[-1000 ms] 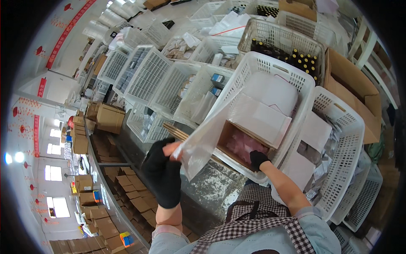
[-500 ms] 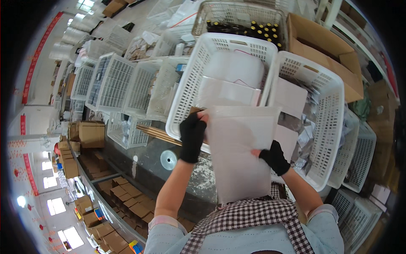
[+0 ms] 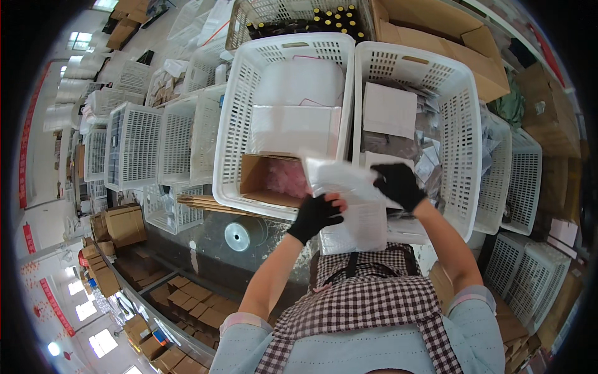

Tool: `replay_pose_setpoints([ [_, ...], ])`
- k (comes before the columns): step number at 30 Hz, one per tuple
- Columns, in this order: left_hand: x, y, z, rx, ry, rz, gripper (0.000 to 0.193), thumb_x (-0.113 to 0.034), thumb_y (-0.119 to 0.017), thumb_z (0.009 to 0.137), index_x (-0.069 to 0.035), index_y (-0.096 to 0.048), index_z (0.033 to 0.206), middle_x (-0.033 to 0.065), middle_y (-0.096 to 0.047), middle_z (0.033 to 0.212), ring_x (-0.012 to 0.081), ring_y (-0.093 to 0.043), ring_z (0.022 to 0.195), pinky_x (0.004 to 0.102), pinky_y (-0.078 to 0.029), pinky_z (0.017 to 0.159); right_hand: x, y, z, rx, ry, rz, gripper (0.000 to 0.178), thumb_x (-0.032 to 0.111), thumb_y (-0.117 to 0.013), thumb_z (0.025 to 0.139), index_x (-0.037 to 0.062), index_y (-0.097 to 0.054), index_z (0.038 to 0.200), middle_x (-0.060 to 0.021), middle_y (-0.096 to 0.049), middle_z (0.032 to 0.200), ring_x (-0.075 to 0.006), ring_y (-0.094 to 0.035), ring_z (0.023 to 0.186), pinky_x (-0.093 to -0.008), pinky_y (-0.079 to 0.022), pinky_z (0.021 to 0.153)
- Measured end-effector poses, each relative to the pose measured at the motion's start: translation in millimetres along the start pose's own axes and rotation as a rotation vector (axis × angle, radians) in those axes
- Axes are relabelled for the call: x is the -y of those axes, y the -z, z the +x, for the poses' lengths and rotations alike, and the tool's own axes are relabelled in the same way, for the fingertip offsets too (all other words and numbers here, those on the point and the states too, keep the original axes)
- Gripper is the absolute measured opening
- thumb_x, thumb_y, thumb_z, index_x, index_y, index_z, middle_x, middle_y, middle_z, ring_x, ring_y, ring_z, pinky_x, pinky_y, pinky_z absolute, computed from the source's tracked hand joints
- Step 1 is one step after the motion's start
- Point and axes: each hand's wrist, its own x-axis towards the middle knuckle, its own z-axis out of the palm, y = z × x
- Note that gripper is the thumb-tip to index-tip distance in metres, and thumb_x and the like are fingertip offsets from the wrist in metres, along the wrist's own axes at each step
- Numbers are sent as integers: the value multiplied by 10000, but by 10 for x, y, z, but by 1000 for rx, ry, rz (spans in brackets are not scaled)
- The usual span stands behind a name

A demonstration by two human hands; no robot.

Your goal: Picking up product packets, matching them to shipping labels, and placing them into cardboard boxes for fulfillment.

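Observation:
A translucent white plastic bag (image 3: 358, 227) hangs in front of my apron, its upper part bent over and smeared by motion. My left hand (image 3: 317, 218), in a black glove with bare fingertips, has its fingers curled at the bag's left edge. On the upper right side, my right hand (image 3: 398, 186), gloved the same way, grips the bag; its fingertips are partly hidden. Just beyond, a white basket (image 3: 222, 149) holds a stack of similar clear bags (image 3: 296, 128). In its near corner sits an open cardboard box (image 3: 254, 177) with pink crumpled material (image 3: 286, 177).
To the right, a second white basket (image 3: 467, 149) holds white square packs (image 3: 389, 110) and small clear packets. Behind are a crate of yellow-capped bottles (image 3: 336, 20) and a large open carton (image 3: 436, 37). Flat cardboard (image 3: 218, 204) and a silvery roll (image 3: 237, 237) lie at left.
The bag has gone from held up flat and tall to lower and folded over. My left hand has come down and right; my right hand has risen to the bag's upper side. The view has shifted.

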Motion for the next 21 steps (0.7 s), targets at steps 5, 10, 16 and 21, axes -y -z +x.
replay_pose_setpoints([
  [5,-271,-62,-110,-399,148,77,584,-399,-644,716,10,-516,1113,149,-583,1021,251,-568,945,393,-442,856,369,13,-736,216,115,70,223,274,-490,845,110,-618,926,-129,-603,661,-275,-588,553,-365,-464,484],
  [10,-283,-137,-166,-388,145,622,438,-218,-668,709,13,-550,1061,84,-601,929,170,-586,831,293,-472,757,194,-130,-807,-200,-862,916,181,227,-616,776,71,-598,867,-72,-593,642,-187,-607,566,-268,-465,463],
  [16,-170,-118,-148,-487,67,845,354,-208,-638,742,12,-585,1014,67,-612,875,153,-574,781,285,-458,726,147,-240,-796,175,-1033,1230,232,119,-687,678,22,-552,839,-51,-565,669,-120,-533,532,-233,-429,472],
  [21,-55,-107,-135,-523,-72,985,410,-282,-638,756,12,-579,1036,77,-637,892,159,-591,785,293,-460,717,112,-525,-821,-70,-750,604,193,34,-592,680,61,-480,834,-63,-519,653,-164,-539,635,-315,-408,569],
])
